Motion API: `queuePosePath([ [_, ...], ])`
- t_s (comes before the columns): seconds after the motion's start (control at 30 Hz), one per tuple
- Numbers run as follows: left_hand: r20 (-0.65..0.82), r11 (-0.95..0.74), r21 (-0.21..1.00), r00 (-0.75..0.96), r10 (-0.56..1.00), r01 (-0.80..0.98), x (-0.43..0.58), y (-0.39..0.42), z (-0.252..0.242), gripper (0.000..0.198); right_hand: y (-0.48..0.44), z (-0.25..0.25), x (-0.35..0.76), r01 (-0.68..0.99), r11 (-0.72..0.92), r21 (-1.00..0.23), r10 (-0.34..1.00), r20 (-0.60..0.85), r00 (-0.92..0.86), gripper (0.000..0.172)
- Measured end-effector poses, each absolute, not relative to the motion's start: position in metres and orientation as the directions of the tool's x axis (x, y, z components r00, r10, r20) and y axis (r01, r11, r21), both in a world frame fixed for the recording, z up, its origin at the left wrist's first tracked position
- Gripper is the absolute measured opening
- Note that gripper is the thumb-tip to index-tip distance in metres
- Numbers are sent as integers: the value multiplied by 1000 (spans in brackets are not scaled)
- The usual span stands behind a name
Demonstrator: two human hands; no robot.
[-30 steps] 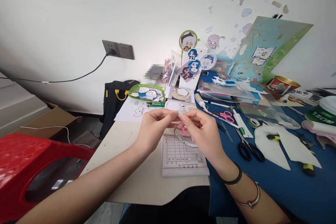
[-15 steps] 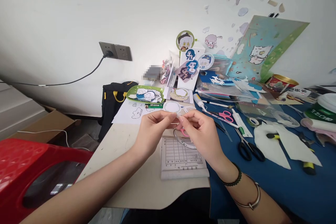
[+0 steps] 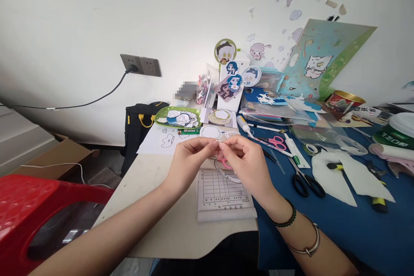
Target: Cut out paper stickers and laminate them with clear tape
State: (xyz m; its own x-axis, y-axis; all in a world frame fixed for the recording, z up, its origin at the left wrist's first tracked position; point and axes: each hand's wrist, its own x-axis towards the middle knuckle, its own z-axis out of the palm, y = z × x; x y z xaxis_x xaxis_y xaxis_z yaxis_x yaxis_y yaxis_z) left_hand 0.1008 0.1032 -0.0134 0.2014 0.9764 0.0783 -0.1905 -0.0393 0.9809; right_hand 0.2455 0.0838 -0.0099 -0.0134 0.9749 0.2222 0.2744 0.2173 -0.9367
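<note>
My left hand point(image 3: 190, 155) and my right hand point(image 3: 247, 159) meet over the table, thumbs and index fingers pinched together. Between their fingertips is a tiny whitish piece point(image 3: 220, 140), too small to name. Under my right fingers a pink loop point(image 3: 225, 163) shows, like a scissor handle; whether that hand holds it is hidden. A thin pale curved strip point(image 3: 223, 176) arcs below, partly behind the right hand. Beneath lies a pad of printed forms point(image 3: 223, 194). Just beyond my fingertips is a round white cut-out point(image 3: 211, 132).
A green tray point(image 3: 156, 120) holds paper cut-outs at the back left. On the blue surface lie black-handled scissors point(image 3: 300, 183), pink-handled scissors point(image 3: 277, 142), a glue tube point(image 3: 296, 152) and white sheets point(image 3: 333, 181). A red stool point(image 3: 48, 189) stands left.
The camera view has shifted slightly. Both hands keep their pinch at nearly the same place, and the whitish piece between the fingertips shows a little more clearly.
</note>
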Motion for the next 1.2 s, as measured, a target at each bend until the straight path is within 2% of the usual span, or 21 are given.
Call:
queuePosePath([
  [0.27, 51, -4, 976, 211, 976, -216, 100, 103, -15, 13, 85, -10, 247, 313, 209, -927, 978, 200, -62, 8],
  [0.33, 41, 11, 971, 214, 976, -240, 99, 105, -16, 15, 84, -10, 247, 354, 264, -897, 964, 257, -67, 7],
  [0.4, 44, 11, 972, 228, 973, -235, 95, 108, -15, 21, 82, -9, 248, 425, 387, -818, 914, 400, -64, 6],
  [0.47, 37, 17, 983, 288, 957, -183, 90, 112, -11, 28, 81, -9, 249, 521, 559, -645, 783, 617, -76, 7],
  [0.57, -35, 100, 989, 490, 871, -106, 81, 118, -3, 34, 82, -9, 255, 631, 740, -232, 454, 865, -214, 13],
  [0.67, -92, 227, 966, 655, 750, -125, 76, 119, 4, 36, 84, -9, 261, 636, 764, 109, 210, 890, -405, 18],
  [0.73, -99, 285, 947, 711, 696, -146, 76, 117, 5, 35, 86, -9, 263, 626, 748, 220, 141, 869, -474, 17],
  [0.8, -106, 322, 934, 741, 663, -154, 76, 115, 5, 33, 87, -9, 264, 617, 739, 272, 108, 855, -507, 16],
  [0.93, -130, 389, 904, 751, 647, -179, 78, 115, 2, 20, 89, -12, 264, 594, 754, 280, 95, 849, -520, 20],
  [1.0, -111, 369, 909, 740, 664, -195, 78, 115, 0, 15, 89, -14, 262, 584, 790, 189, 139, 871, -470, 24],
  [1.1, -18, 266, 932, 704, 710, -244, 79, 114, 0, 14, 87, -15, 255, 516, 850, -110, 298, 907, -297, 28],
  [1.2, 85, 153, 942, 652, 754, -300, 80, 113, 0, 16, 84, -16, 250, 417, 791, -449, 543, 828, -138, 31],
])
